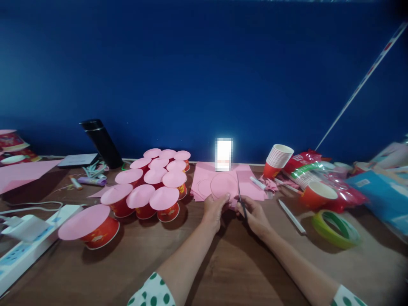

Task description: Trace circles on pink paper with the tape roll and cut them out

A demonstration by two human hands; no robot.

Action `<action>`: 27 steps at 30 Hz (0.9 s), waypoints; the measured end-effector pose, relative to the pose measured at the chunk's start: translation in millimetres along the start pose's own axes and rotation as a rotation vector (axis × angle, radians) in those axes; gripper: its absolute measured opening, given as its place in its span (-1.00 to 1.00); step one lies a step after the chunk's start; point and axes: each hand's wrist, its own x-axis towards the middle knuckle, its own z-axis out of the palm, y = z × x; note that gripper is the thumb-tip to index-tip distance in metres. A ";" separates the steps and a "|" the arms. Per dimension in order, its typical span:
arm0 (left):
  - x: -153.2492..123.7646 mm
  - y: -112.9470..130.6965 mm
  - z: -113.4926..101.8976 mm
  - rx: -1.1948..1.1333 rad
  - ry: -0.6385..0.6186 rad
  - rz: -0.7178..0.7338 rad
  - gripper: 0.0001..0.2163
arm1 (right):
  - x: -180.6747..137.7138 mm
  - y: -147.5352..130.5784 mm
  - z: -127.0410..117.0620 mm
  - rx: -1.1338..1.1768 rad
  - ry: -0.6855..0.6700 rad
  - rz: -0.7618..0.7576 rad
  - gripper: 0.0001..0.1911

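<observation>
My left hand (215, 211) pinches the lower edge of a pink paper piece (224, 185) that bears a drawn circle. Closed around the dark handles of a pair of scissors (241, 199) is my right hand (255, 216), just beside it. The blades point away from me along the right side of the circle. Behind both hands lies a stack of pink paper sheets (248, 180). To the left stand several upturned red paper cups (167, 211), each topped by a pink paper disc (164, 198).
A phone (223, 154) stands behind the paper. On the right are stacked cups (278, 158), a white pen (291, 216), a green tape roll (336, 229) and a red plastic bag (344, 187). A black bottle (103, 142) and a power strip (38, 238) are on the left.
</observation>
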 end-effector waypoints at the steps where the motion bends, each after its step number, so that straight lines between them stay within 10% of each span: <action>1: 0.1 -0.1 -0.1 -0.001 0.002 0.001 -0.66 | 0.4 0.8 -0.1 -0.004 0.000 0.000 -0.55; 27: -1.4 2.9 1.7 0.009 0.020 -0.001 -0.67 | 3.2 3.0 -2.5 -0.081 0.031 -0.007 -0.57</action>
